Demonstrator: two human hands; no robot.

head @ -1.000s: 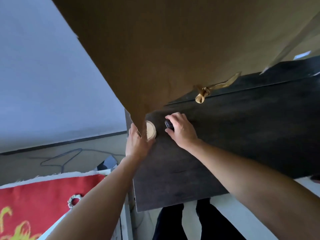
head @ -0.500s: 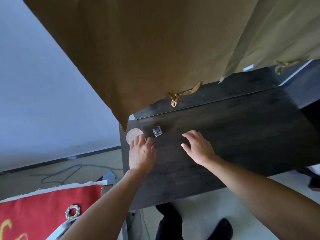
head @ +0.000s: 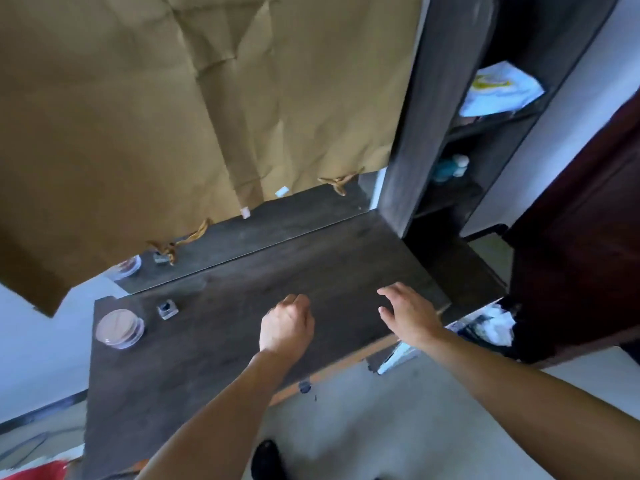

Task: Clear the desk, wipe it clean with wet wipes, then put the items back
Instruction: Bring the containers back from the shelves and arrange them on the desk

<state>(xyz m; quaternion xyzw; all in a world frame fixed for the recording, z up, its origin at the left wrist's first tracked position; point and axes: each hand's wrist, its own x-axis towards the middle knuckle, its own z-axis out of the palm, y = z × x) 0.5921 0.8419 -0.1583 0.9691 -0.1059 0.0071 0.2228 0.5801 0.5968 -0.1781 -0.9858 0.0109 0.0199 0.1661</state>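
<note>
Head view: both hands had left the round compact (head: 120,328) and small glass bottle (head: 167,308), now parked at the desk's (head: 242,341) far-left corner. Left hand (head: 286,326) loosely curled, right hand (head: 408,315) open, both empty mid-desk; put-back looked underway.

This is looking like a bedroom or dressing corner in a home. A dark wood dressing table (head: 221,344) is carrying a round compact of pink powder (head: 119,329) and a small square glass jar (head: 167,308), both well to the left of the fingers. Beyond the fingertips, brown paper (head: 173,116) is covering a mirror. To the right, a dark shelf unit (head: 433,109) is holding a blue bottle (head: 450,167).
</note>
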